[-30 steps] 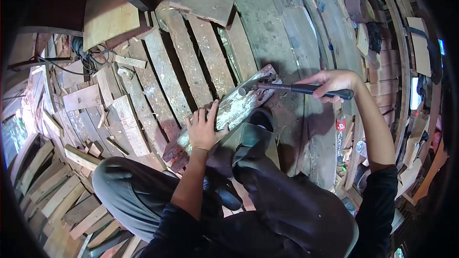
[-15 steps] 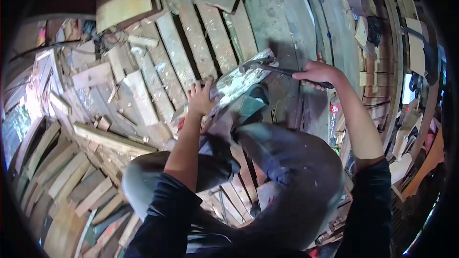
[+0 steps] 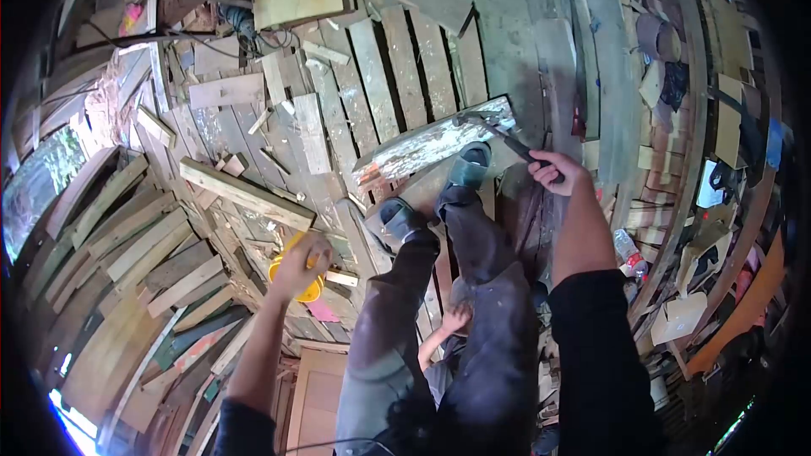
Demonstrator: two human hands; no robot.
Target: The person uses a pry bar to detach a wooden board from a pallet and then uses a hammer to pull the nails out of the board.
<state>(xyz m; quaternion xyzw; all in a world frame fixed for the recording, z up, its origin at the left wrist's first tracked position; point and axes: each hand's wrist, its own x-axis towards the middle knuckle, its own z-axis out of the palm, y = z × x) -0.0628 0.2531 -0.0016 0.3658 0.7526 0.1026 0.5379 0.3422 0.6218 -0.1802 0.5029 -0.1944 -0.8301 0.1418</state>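
My right hand (image 3: 557, 173) is closed round the dark handle of a hammer (image 3: 515, 143), whose head rests at the right end of a weathered wooden piece (image 3: 431, 145). That piece, whitish with a reddish left end, lies in front of my sandalled feet. Lower left, my left hand (image 3: 302, 263) is over a yellow container (image 3: 311, 289), fingers bent at its rim; whether it grips the rim or something inside is hidden.
A pale plank (image 3: 245, 192) lies just above my left hand. Stacked boards (image 3: 160, 279) fill the lower left. Another person's hand (image 3: 457, 317) shows between my legs. A plastic bottle (image 3: 627, 249) and open cardboard box (image 3: 678, 317) are at right.
My left hand has left the weathered wood and moved down-left to the yellow container. My right hand still holds the hammer. The view has shifted, showing both feet and another person's hand.
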